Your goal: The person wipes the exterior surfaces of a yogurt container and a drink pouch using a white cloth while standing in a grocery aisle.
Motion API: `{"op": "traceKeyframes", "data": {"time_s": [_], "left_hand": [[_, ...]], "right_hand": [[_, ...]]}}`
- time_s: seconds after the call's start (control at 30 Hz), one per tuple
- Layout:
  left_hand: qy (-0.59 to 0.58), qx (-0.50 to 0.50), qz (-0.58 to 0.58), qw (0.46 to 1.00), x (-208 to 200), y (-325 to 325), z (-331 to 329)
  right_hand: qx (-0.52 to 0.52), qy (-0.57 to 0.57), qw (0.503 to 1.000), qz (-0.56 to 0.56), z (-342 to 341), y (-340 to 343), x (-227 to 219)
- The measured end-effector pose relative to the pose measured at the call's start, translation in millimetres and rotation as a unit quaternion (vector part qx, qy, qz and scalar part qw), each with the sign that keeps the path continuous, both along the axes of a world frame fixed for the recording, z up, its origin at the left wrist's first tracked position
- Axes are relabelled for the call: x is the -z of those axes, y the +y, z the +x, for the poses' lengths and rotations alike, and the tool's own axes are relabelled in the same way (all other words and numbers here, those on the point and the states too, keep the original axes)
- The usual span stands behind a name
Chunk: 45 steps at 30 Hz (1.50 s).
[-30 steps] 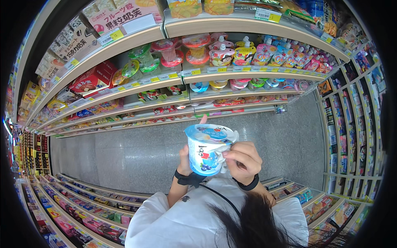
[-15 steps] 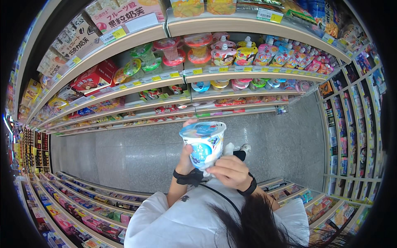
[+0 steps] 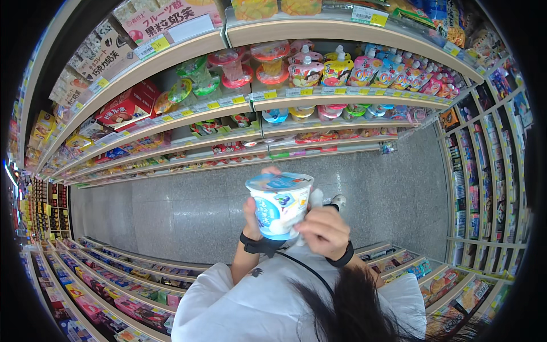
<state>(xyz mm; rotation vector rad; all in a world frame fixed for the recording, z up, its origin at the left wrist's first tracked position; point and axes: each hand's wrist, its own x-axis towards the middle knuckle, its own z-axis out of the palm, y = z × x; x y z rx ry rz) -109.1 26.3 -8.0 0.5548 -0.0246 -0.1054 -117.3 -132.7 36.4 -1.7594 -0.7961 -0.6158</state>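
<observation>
A white and blue jelly cup with a blue-printed lid is held in front of my chest, slightly tilted. My left hand wraps round its left side, with fingertips showing behind the lid. At the cup's lower right is my right hand, its fingers pinched together on what looks like a white cloth. Part of this white material lies against the cup wall, and another part sticks up past my knuckles. I cannot make out its exact kind. Dark bands circle both wrists.
Ahead stands a shelf unit with jelly cups, spouted pouches and a red box. More shelves line the right side, and others run behind me. Between them lies a grey floor.
My left hand has turned the cup, so its round blue label now faces further left. The cup is a little lower and more upright. My right hand has shifted slightly right.
</observation>
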Motion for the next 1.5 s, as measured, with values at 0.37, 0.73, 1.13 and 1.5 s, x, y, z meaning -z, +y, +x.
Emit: {"op": "traceKeyframes", "data": {"time_s": [0.37,0.73,1.13,1.5], "left_hand": [[-0.041,0.027,-0.013,0.999,-3,-1,-3],[-0.072,0.123,0.049,0.989,-5,0,6],[0.023,-0.001,0.038,0.999,3,-3,2],[-0.002,0.050,0.026,0.998,-7,5,2]], "right_hand": [[0.046,0.008,0.998,0.039,26,0,-19],[0.046,0.047,0.995,0.076,27,-6,-19],[-0.007,0.012,0.999,-0.031,14,-5,-3],[0.057,-0.001,0.998,0.028,31,4,-11]]}}
